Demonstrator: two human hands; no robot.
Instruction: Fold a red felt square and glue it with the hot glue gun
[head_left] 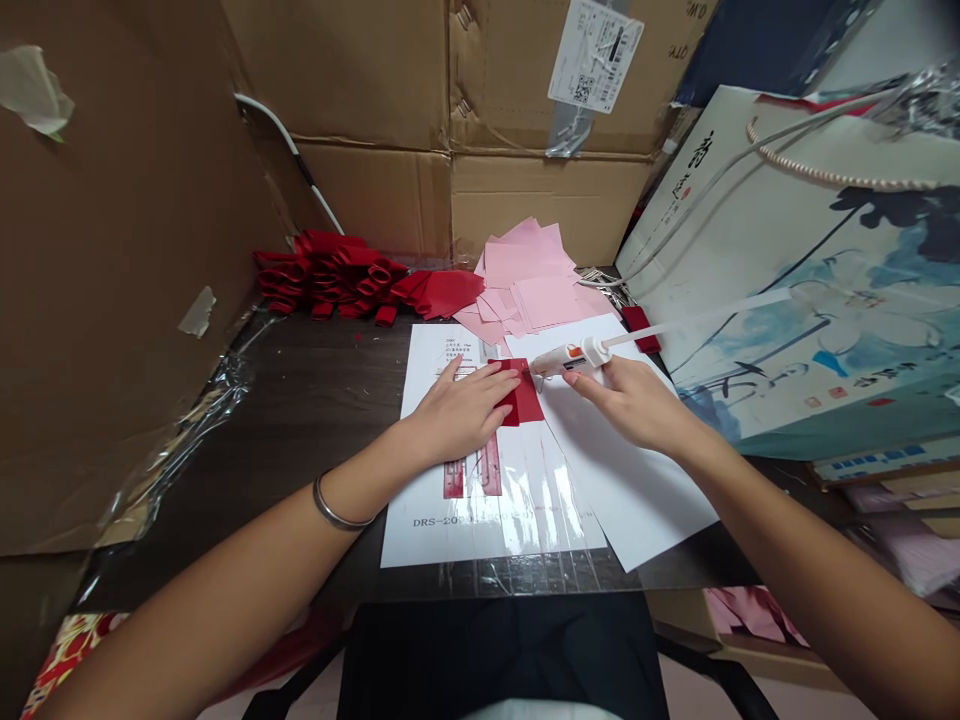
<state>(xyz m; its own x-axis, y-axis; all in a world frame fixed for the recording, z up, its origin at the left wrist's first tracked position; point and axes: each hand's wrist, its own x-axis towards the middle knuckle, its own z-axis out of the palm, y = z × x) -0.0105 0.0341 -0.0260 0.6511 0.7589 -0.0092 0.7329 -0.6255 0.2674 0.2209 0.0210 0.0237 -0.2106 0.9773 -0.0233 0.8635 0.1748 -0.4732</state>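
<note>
My left hand (459,408) lies flat with fingers stretched out, pressing a small red paper piece (526,398) onto the white sheet (480,510) on the dark table. My right hand (628,400) is closed around a white hot glue gun (574,357) with an orange trigger. Its nozzle points left and touches the upper edge of the red piece. A glue stick pokes out of the gun's back toward the right. A metal bangle sits on my left wrist.
A heap of folded red paper pieces (330,275) and a pile of pink paper squares (529,285) lie at the back of the table. Cardboard boxes (420,120) wall the left and rear. A printed gift bag (810,270) leans at the right. A second white sheet (637,490) overlaps the first.
</note>
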